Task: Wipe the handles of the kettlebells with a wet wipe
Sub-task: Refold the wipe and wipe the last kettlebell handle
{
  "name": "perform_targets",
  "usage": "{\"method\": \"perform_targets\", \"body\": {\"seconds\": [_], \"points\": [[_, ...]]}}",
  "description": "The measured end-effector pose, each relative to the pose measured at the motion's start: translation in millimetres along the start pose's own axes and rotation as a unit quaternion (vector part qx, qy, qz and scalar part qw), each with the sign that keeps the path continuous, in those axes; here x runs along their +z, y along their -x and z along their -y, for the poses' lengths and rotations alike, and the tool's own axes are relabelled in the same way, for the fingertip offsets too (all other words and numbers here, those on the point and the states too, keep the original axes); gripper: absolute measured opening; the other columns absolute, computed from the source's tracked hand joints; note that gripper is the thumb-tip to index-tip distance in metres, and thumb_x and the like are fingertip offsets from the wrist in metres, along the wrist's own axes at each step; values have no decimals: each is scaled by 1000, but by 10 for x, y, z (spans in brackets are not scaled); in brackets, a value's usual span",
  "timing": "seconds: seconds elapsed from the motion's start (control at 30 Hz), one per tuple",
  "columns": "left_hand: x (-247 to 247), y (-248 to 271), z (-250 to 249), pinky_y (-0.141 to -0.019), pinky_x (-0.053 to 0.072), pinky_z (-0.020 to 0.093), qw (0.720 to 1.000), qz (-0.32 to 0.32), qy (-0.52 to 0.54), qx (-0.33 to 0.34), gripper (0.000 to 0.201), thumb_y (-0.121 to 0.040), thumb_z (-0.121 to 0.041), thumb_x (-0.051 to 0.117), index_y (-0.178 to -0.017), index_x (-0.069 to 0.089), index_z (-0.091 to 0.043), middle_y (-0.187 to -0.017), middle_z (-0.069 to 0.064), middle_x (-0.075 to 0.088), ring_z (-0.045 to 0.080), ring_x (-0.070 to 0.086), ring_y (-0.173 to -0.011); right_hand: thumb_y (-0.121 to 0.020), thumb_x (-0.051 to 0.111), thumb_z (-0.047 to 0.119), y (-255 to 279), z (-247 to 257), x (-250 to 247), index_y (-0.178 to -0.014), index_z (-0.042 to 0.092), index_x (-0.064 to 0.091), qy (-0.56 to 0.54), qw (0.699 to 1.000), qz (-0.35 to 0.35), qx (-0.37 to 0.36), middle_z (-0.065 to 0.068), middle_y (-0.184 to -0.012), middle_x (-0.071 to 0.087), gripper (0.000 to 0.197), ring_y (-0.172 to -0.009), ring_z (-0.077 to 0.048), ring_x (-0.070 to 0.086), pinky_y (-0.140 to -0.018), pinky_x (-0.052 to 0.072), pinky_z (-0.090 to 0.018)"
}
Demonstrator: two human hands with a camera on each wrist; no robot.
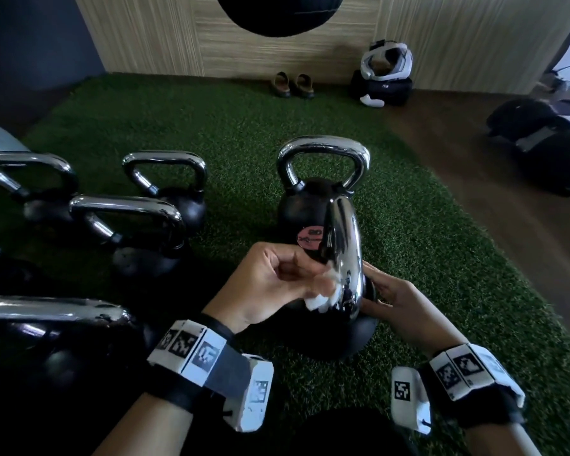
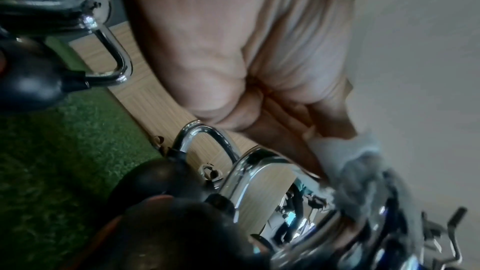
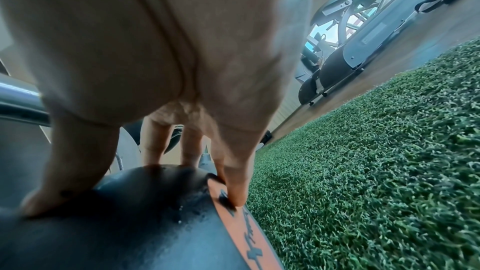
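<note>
on the green turf [image 1: 425, 258], near the lap, a black kettlebell [image 1: 336, 337] with its chrome handle [image 1: 344, 255] turned edge-on toward the head camera. left hand [image 1: 273, 284] curled around a crumpled white wet wipe [image 1: 323, 294], pressing it against the lower left side of that handle; in the left wrist view, the wipe [image 2: 345, 157] bunched under the fingers [image 2: 285, 130] right at the chrome loop [image 2: 259, 182]. right hand [image 1: 392, 297] on the far side, fingers spread and fairly straight, tips planted on the black ball; in the right wrist view, fingertips [image 3: 233, 188] touching the dark body [image 3: 130, 223] at the edge of an orange label [image 3: 246, 233]. just behind, a second kettlebell [image 1: 313, 205] standing upright with a pink round sticker [image 1: 310, 238]. off to the left, four or five more kettlebells [image 1: 139, 225] clustered close together. far back by the wooden wall, a pair of shoes [image 1: 292, 84] and a white headset [image 1: 385, 59] on a dark bag.
</note>
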State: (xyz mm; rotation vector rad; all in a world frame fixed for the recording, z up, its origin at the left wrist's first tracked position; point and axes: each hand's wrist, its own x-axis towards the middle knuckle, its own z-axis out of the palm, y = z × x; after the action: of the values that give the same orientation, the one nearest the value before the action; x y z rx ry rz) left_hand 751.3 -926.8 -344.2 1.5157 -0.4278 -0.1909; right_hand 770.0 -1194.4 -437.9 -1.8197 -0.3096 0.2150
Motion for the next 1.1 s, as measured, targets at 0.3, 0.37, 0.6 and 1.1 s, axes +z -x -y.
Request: {"method": "perform_targets", "body": {"seconds": [0.3, 0.37, 0.6, 1.1], "points": [[-55, -18, 98, -85, 62, 33, 981, 89, -164, -44, 17, -69, -4, 93, -78, 82, -13, -86, 2, 81, 20, 79, -88, -73, 86, 34, 11, 24, -10, -128, 59, 60, -1, 1000, -14, 1, 20, -155, 45, 65, -147, 0, 36, -111, 39, -14], [-47, -5, 159, -83, 63, 33, 982, 78, -163, -56, 15, -70, -4, 92, -78, 82, -11, -85, 3, 81, 21, 79, -85, -72, 86, 38, 15, 27, -9, -133, 56, 59, 1, 1000, -16, 6, 21, -155, 46, 69, -147, -1, 37, -115, 40, -24], [-120, -184, -44, -76, 62, 34, 984, 36, -166, -53, 12, -74, -7, 89, -82, 80, -10, -82, 4, 80, 15, 77, -76, -80, 83, 28, 158, 395, -118, -126, 42, 70, 54, 998, -36, 21, 17, -135, 66, 50, -129, -7, 60, -111, 48, -48], [318, -333, -817, -87, 61, 49, 992, -97, -46, 63, 23, -71, -28, 86, -90, 82, -15, -88, 8, 80, 22, 76, -84, -70, 87, 20, 400, 1795, -13, -121, 22, 75, 7, 975, -132, -179, 1, -103, 80, 53, -94, -20, 77, -90, 61, -39]]}}
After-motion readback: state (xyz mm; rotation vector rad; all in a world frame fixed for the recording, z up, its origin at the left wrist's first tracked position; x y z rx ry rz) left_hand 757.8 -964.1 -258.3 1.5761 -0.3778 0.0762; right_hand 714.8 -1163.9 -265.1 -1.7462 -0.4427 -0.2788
